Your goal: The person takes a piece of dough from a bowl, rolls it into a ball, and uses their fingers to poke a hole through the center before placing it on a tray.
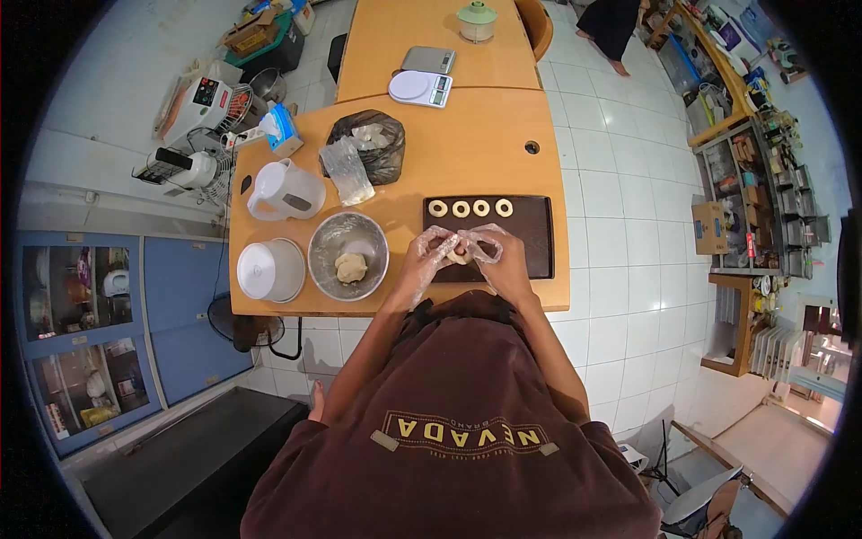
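My left hand [429, 258] and my right hand [496, 251], both in clear plastic gloves, meet over the near side of a dark baking tray [532, 256]. Between their closed fingers is a small pale piece of dough [459, 257], partly hidden by the gloves. Several dough rings [461, 209] lie in a row along the tray's far edge. To the left of my left hand, a metal mixing bowl [325, 274] holds a lump of dough [351, 267].
Left of the bowl stand a white tub [269, 269] and a plastic jug [287, 190]. Behind are a black plastic bag [386, 162], a tissue box [282, 131] and two kitchen scales [413, 88]. A lidded green container [477, 22] stands farther back; another person [609, 27] is at the top right.
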Motion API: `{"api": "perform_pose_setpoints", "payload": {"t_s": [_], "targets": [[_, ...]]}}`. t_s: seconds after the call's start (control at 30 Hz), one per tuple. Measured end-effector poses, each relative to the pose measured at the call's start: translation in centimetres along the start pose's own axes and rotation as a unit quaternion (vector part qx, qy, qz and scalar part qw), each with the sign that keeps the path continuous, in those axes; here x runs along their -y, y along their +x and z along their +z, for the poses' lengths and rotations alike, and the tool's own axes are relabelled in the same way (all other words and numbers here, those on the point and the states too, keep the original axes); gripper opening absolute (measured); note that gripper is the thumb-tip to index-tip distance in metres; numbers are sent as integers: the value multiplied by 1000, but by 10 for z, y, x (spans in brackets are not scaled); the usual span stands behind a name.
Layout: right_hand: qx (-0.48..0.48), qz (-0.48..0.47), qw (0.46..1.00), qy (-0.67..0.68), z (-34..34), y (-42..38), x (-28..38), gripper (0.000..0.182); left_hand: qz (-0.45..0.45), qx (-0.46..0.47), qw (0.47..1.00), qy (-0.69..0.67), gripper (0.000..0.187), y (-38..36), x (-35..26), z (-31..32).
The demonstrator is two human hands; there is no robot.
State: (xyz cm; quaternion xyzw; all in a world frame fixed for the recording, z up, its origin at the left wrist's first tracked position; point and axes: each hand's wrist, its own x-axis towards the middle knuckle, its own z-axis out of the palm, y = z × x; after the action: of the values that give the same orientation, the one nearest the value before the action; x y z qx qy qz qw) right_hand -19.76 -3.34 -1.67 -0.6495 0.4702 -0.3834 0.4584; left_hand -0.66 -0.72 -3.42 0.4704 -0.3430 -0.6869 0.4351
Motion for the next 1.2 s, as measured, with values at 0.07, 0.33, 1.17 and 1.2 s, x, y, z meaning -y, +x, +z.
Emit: {"api": "perform_pose_setpoints", "payload": {"t_s": [0.07,0.33,1.17,1.2], "targets": [[2,-16,1000,-13,-1,0,-1,25,-3,-6,999,-35,23,-2,0,2],[0,48,990,134,7,0,-8,33,6,-7,992,-126,17,0,9,-4],[26,6,998,-63,-3,-2,12,34,5,-53,998,-41,19,0,15,15],[23,1,998,-58,-2,-2,13,34,7,-34,999,-25,20,2,17,13]]}}
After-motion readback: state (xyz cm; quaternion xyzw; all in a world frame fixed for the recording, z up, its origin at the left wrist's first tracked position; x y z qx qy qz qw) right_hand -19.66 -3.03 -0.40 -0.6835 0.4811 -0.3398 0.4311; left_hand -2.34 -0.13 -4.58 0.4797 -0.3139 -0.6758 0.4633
